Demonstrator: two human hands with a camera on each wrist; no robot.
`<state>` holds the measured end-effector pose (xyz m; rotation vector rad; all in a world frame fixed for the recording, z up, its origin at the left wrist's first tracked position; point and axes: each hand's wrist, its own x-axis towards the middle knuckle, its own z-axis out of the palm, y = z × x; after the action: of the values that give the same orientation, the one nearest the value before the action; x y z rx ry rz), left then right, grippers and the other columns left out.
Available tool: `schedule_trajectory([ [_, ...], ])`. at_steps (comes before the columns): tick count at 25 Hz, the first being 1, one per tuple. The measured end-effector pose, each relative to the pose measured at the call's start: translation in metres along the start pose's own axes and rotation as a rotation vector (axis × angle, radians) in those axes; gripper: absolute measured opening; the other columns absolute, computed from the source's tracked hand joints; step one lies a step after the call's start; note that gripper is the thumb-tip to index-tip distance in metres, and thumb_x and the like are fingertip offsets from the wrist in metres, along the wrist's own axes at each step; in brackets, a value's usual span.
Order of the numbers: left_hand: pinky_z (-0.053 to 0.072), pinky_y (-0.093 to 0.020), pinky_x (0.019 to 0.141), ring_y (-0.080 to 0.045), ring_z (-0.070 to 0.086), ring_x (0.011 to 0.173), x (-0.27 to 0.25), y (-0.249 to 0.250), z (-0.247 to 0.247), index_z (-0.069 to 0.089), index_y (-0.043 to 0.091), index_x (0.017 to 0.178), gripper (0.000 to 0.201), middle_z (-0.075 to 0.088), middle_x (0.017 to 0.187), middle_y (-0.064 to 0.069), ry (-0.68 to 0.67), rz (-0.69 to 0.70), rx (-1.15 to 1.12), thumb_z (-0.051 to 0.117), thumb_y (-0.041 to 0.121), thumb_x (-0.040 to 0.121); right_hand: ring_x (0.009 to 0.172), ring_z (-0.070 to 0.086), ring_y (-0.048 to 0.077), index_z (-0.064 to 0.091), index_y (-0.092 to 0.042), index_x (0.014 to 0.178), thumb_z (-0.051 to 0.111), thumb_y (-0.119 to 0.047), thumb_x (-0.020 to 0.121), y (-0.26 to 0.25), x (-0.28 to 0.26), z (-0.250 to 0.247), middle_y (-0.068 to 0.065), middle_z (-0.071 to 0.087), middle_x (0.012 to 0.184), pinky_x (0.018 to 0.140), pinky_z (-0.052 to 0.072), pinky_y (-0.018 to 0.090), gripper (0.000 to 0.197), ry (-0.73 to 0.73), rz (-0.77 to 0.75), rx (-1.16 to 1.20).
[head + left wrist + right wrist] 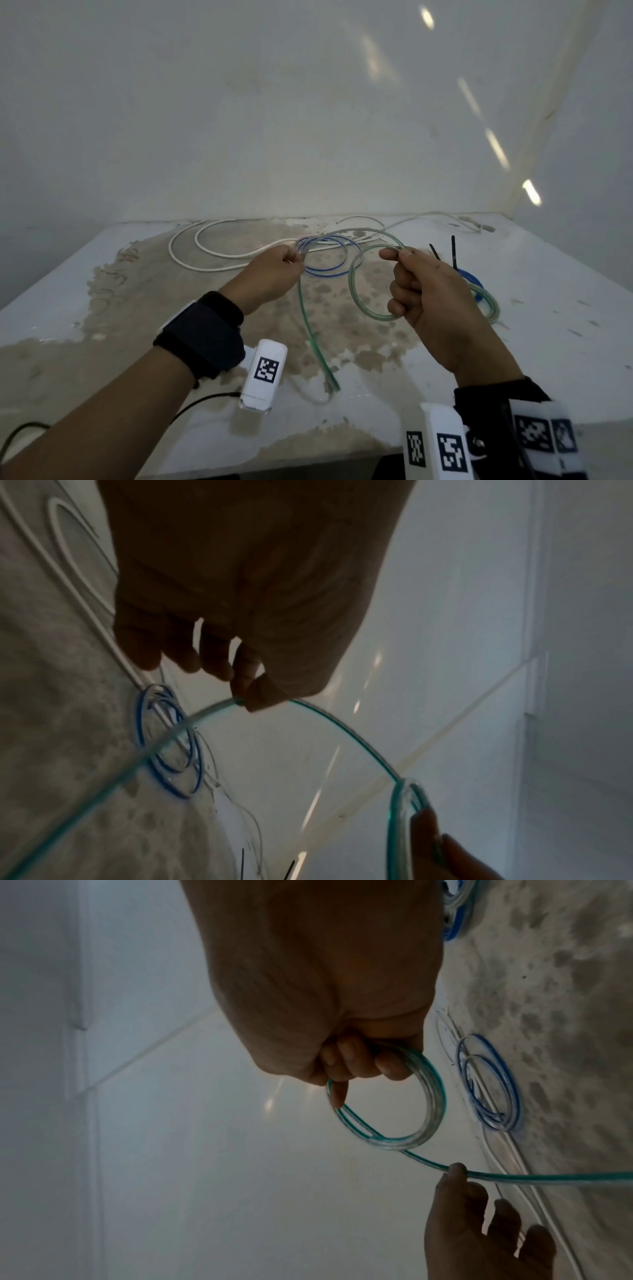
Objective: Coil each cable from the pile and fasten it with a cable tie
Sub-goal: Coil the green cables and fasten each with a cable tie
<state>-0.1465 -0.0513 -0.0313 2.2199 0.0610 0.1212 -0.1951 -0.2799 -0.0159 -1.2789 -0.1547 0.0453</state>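
Observation:
A clear cable with a green stripe (356,274) is held above the table (548,291). My right hand (424,291) grips its small coil (435,1096), fingers curled through the loops. My left hand (274,270) pinches the cable's free run (342,729) between thumb and forefinger, a little left of the coil. The free end (318,353) trails down onto the table toward me. A clear cable with a blue stripe (325,257) lies loosely looped on the table behind my hands. Two black cable ties (445,253) poke up just beyond my right hand.
A long white cable (212,253) curves across the back left of the stained table. A blue and green coiled bundle (479,291) lies partly hidden behind my right hand. White walls close the back and right sides. The table's front edge runs near my forearms.

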Motion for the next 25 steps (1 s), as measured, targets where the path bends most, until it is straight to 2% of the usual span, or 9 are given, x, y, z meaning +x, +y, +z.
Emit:
schedule_trajectory([
  [2,0.041,-0.032,0.070,-0.019,0.050,0.072,-0.007,-0.007,0.000,0.056,0.017,0.089,0.020,0.054,0.080,-0.005,-0.088,0.014,-0.083,0.058,0.035,0.096,0.048,0.020,0.009,0.065,-0.006,0.107,0.038,-0.016,0.108,0.007,0.004,0.003,-0.004,0.024,0.060,0.046,0.029,0.024,0.029,0.015,0.031,0.038],
  [4,0.048,-0.039,0.081,-0.026,0.065,0.087,-0.017,-0.006,0.000,0.061,0.016,0.095,0.028,0.068,0.095,-0.006,-0.074,0.025,-0.283,0.057,0.043,0.096,0.047,0.021,0.008,0.065,-0.006,0.107,0.037,-0.016,0.108,0.014,0.008,0.007,-0.005,0.024,0.060,0.044,0.029,0.023,0.029,0.009,0.073,0.063],
  [5,0.050,-0.037,0.083,-0.025,0.070,0.091,-0.021,-0.003,0.001,0.062,0.017,0.099,0.028,0.071,0.099,-0.003,-0.045,0.024,-0.379,0.056,0.044,0.097,0.047,0.022,0.008,0.065,-0.006,0.107,0.038,-0.016,0.108,0.016,0.009,0.009,-0.005,0.025,0.060,0.044,0.029,0.023,0.029,-0.001,0.093,0.076],
  [7,0.052,-0.032,0.077,-0.018,0.072,0.082,-0.029,0.002,0.002,0.066,0.022,0.106,0.026,0.072,0.088,0.002,-0.002,0.044,-0.454,0.051,0.043,0.100,0.046,0.022,0.008,0.065,-0.006,0.108,0.038,-0.017,0.108,0.020,0.011,0.012,-0.005,0.026,0.059,0.043,0.028,0.022,0.029,-0.012,0.118,0.109],
  [9,0.053,-0.028,0.073,-0.014,0.072,0.076,-0.038,0.003,0.002,0.069,0.020,0.107,0.026,0.070,0.082,0.003,0.001,0.068,-0.427,0.047,0.035,0.103,0.046,0.022,0.008,0.064,-0.006,0.109,0.038,-0.017,0.108,0.022,0.013,0.015,-0.006,0.027,0.058,0.044,0.027,0.023,0.029,0.000,0.124,0.142],
  [11,0.054,-0.027,0.075,-0.012,0.073,0.079,-0.045,0.001,0.003,0.070,0.017,0.105,0.025,0.074,0.088,0.002,-0.015,0.056,-0.421,0.047,0.028,0.104,0.047,0.022,0.008,0.063,-0.006,0.109,0.038,-0.018,0.109,0.023,0.015,0.016,-0.006,0.027,0.057,0.046,0.026,0.024,0.028,0.027,0.120,0.181],
  [15,0.056,-0.026,0.077,-0.014,0.075,0.087,-0.059,0.006,0.010,0.067,0.020,0.109,0.019,0.077,0.102,0.001,-0.089,0.018,-0.544,0.051,0.029,0.103,0.046,0.021,0.007,0.062,-0.007,0.110,0.036,-0.020,0.109,0.024,0.022,0.019,-0.007,0.026,0.056,0.048,0.027,0.024,0.029,0.084,0.106,0.259],
  [22,0.056,-0.028,0.080,-0.017,0.075,0.091,-0.066,0.016,0.030,0.056,0.012,0.116,0.015,0.077,0.105,0.000,-0.062,-0.001,-0.769,0.049,0.018,0.104,0.046,0.024,0.006,0.060,-0.006,0.113,0.034,-0.020,0.110,0.030,0.029,0.034,-0.008,0.027,0.055,0.048,0.032,0.023,0.029,0.107,0.078,0.291],
  [25,0.056,-0.026,0.080,-0.016,0.074,0.094,-0.069,0.013,0.033,0.059,0.017,0.123,0.022,0.077,0.107,0.000,-0.089,-0.027,-0.833,0.047,0.017,0.104,0.046,0.025,0.006,0.060,-0.005,0.115,0.035,-0.019,0.109,0.033,0.026,0.035,-0.007,0.027,0.056,0.048,0.033,0.023,0.029,0.110,0.088,0.319],
])
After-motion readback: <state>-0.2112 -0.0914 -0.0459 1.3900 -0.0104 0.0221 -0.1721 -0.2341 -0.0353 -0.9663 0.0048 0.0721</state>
